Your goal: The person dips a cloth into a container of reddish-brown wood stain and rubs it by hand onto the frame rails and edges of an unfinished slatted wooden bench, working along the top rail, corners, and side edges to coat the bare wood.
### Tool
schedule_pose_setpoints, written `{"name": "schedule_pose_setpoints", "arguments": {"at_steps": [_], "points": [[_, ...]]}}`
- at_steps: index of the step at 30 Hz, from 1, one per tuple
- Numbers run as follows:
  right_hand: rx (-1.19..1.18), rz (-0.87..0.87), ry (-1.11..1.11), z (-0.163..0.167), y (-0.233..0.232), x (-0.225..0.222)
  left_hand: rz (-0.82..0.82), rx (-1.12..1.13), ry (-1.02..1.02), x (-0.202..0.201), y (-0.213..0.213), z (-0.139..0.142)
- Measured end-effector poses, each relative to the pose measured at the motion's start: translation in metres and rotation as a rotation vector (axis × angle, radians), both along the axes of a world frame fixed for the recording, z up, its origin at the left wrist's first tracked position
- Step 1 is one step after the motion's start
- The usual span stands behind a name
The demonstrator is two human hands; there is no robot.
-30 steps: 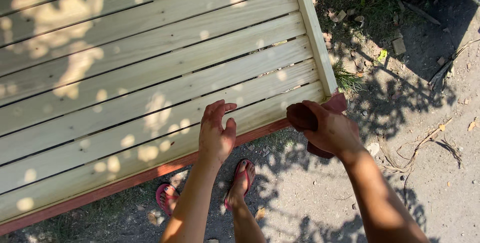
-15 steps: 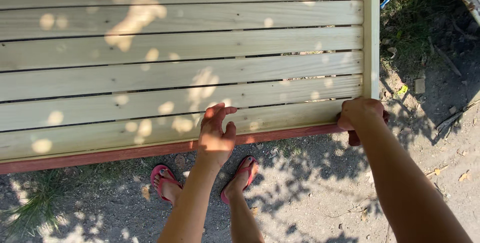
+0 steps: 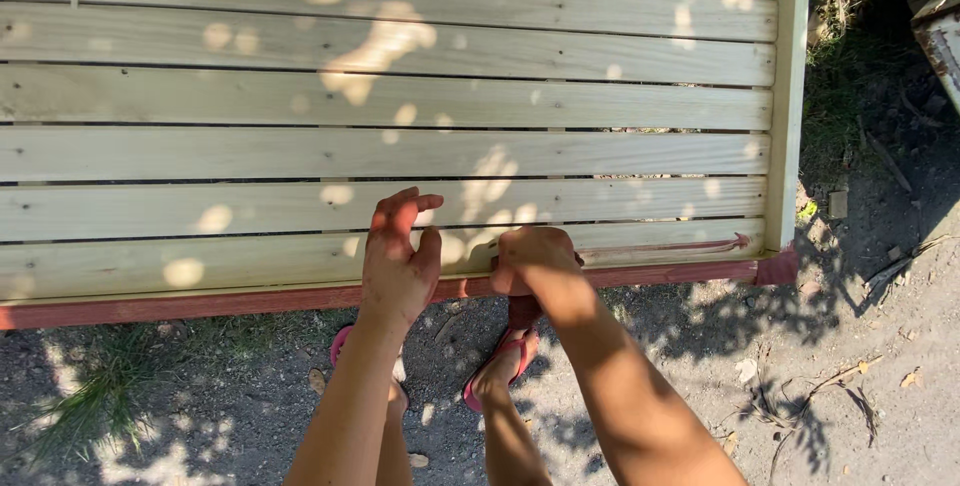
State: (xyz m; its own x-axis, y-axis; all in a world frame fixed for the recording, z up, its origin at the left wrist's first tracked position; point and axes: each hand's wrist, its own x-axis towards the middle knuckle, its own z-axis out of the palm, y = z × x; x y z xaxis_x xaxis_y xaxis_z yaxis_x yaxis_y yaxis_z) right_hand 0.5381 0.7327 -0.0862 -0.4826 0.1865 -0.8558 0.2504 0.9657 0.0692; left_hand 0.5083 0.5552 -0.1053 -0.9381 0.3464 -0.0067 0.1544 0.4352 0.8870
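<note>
A pale wooden slatted panel (image 3: 400, 151) lies flat in front of me, its near edge (image 3: 200, 303) painted reddish brown. My left hand (image 3: 398, 261) rests palm down on the nearest slat, fingers spread and holding nothing. Just to its right, my right hand (image 3: 535, 261) is curled over the painted edge, closed on a reddish-brown cloth (image 3: 522, 311), of which only a dark bit shows under the fist. A thin red streak (image 3: 680, 246) runs along the nearest slat toward the right corner (image 3: 776, 268).
My feet in pink flip-flops (image 3: 500, 366) stand on bare dirt right below the panel's edge. Grass (image 3: 90, 396) grows at the lower left. Twigs, dry leaves and small stones (image 3: 838, 204) litter the ground to the right, and a weathered board (image 3: 940, 36) is at the top right.
My right hand with the cloth has slid left along the painted edge, from the panel's right corner to just beside my left hand. My left hand stayed on the nearest slat.
</note>
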Motion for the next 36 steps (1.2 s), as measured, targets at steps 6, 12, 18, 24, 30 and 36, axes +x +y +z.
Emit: {"name": "schedule_pose_setpoints", "arguments": {"at_steps": [6, 12, 18, 24, 30, 36], "points": [[-0.232, 0.072, 0.050, 0.019, -0.126, -0.052, 0.093, -0.020, -0.010, -0.042, -0.081, 0.025], [-0.343, 0.125, 0.211, -0.005, -0.167, -0.067, 0.132, -0.081, -0.048, -0.053, -0.120, 0.027], [-0.411, 0.177, 0.509, -0.032, -0.158, -0.038, 0.129, -0.053, -0.058, -0.041, -0.095, 0.013], [-0.400, 0.268, 0.373, -0.045, -0.119, -0.035, 0.121, -0.042, -0.035, -0.038, -0.052, 0.010], [-0.178, 0.219, 0.061, -0.046, 0.040, 0.014, 0.154, -0.107, -0.080, -0.034, 0.005, 0.011], [0.070, 0.158, -0.199, -0.028, 0.210, 0.070, 0.093, -0.008, -0.061, -0.016, 0.057, -0.003]]}}
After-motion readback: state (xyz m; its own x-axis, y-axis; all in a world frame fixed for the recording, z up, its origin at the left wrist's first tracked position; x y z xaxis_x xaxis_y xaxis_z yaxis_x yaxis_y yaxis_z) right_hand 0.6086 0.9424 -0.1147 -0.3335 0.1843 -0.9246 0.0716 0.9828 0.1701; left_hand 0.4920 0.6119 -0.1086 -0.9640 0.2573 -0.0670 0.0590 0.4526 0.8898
